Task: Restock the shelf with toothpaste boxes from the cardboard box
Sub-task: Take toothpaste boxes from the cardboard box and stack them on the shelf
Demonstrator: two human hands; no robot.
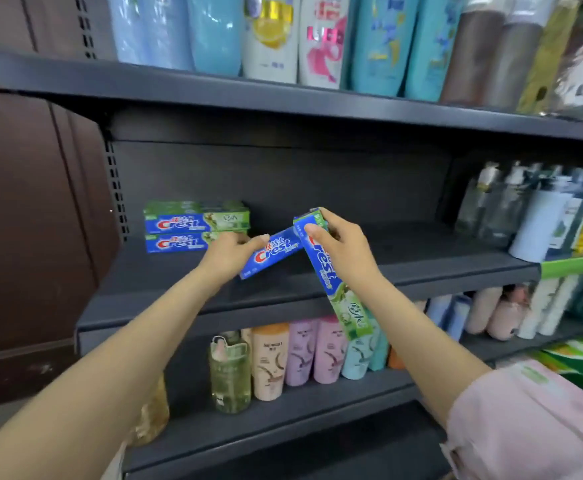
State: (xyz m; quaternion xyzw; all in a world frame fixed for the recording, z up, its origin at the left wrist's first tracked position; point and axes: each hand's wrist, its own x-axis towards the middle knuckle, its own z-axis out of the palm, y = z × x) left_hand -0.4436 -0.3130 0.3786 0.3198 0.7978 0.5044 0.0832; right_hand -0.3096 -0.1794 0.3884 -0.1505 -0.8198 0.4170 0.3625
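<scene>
Left hand box slants; right hand box near-upright

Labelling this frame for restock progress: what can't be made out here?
- Cardboard box: not in the head view.
- Blue-green Crest toothpaste box in the left hand: one end hidden by the hand.
- Shelved stack of Crest boxes: rows behind hidden, count unclear.
- Top-shelf pouches: blurred, cut off.

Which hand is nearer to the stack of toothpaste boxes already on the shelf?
Left. The left hand is just beside the stack, at its right end. The right hand is farther right.
</scene>
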